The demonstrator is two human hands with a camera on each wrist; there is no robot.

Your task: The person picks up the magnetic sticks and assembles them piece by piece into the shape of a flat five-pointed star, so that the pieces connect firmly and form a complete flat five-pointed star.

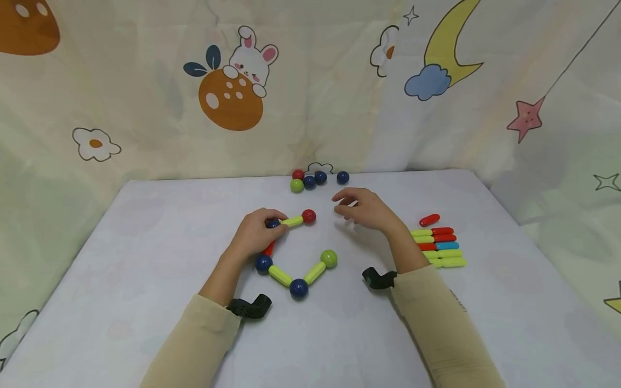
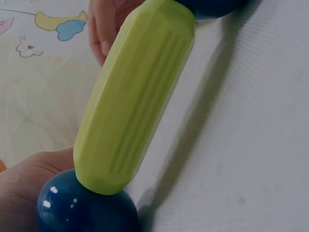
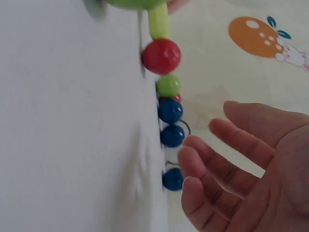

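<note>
On the white table lies a bent chain of balls and magnetic-looking rods. My left hand [image 1: 258, 231] grips the blue ball [image 1: 273, 224] at its upper left corner. From there a yellow-green rod [image 1: 292, 221] leads to a red ball [image 1: 309, 216]. A red rod [image 1: 269, 249], partly hidden by the hand, runs down to another blue ball [image 1: 264, 263]. Two more yellow-green rods meet at the front blue ball [image 1: 298, 289], and the chain ends at a green ball [image 1: 329, 258]. Fingers loosely bent and holding nothing, my right hand [image 1: 364, 209] hovers right of the red ball.
Loose balls, including a green ball [image 1: 297, 185] and a separate blue ball [image 1: 343, 177], sit along the table's back edge. Paired rods [image 1: 439, 246] lie in a stack of rows at right, below a single red rod [image 1: 429, 220]. A printed cloth [image 1: 310, 108] hangs behind.
</note>
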